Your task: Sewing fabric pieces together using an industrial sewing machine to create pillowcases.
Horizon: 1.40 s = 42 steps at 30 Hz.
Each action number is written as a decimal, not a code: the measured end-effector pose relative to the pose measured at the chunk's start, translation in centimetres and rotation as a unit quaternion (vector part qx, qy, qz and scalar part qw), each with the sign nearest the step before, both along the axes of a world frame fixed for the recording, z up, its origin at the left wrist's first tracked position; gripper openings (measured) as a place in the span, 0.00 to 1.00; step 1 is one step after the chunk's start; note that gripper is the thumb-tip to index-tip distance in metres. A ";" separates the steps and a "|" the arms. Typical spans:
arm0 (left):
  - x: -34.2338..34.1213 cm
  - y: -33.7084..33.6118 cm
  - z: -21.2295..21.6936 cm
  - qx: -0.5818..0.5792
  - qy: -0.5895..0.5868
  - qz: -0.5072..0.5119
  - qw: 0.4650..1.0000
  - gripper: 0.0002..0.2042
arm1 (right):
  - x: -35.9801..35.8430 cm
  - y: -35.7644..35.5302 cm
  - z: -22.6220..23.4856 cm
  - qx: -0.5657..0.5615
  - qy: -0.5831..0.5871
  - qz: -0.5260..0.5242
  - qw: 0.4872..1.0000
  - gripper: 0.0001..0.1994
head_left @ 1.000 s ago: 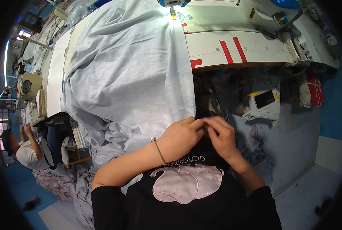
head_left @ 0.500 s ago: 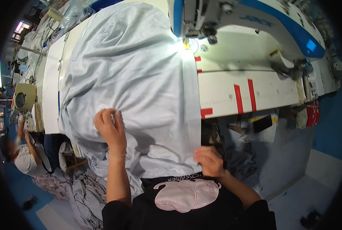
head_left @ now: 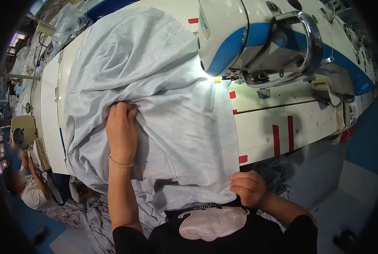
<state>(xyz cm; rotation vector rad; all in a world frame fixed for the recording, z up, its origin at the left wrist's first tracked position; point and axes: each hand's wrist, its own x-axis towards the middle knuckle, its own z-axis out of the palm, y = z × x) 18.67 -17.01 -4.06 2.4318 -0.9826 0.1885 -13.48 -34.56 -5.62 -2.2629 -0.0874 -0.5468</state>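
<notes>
A large pale grey cloth (head_left: 176, 144) lies in loose folds over the sewing table, its right edge running straight toward me from beneath the sewing machine (head_left: 256, 46). On the left part of the cloth my left hand (head_left: 122, 131) is closed, fingers together and thumb near them, with folds gathered at the fingertips. My right hand (head_left: 249, 188) pinches the cloth's near right corner, close to my body. A lamp lights the stitching area, where a small yellow part (head_left: 217, 79) shows beside the cloth edge. The needle itself is hidden behind the machine head.
Red tape strips (head_left: 276, 140) mark the white table (head_left: 256, 116) right of the cloth. More crumpled fabric (head_left: 100, 216) lies low on the left. A seated person (head_left: 34, 190) works at the far left, near a beige machine (head_left: 23, 132). A clear plastic bag (head_left: 70, 29) is at the back left.
My view has shifted, so the machine appears lower and larger. My left hand has reached farther up the cloth and closed on its folds. My right hand still pinches the near corner.
</notes>
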 end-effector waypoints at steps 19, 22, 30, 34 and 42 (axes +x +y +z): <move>11.4 -5.6 -2.6 -0.021 -0.115 -0.021 0.993 0.05 | 9.9 -6.0 2.1 -0.100 0.010 0.020 0.995 0.09; 12.9 -6.4 -2.8 -0.028 -0.123 -0.016 0.992 0.04 | 11.3 -6.8 1.9 -0.113 0.010 0.019 0.993 0.10; 17.0 -7.0 -3.8 -0.053 -0.162 -0.044 0.984 0.05 | 15.1 -8.3 1.8 -0.158 -0.027 0.008 0.987 0.10; 16.6 -5.4 -3.0 -0.049 -0.144 -0.055 0.987 0.07 | 13.9 -7.2 1.6 -0.151 -0.028 -0.038 0.987 0.11; 1.5 10.7 5.3 0.110 0.033 -0.006 0.993 0.21 | -1.9 6.8 -1.6 0.252 0.180 -0.108 0.945 0.22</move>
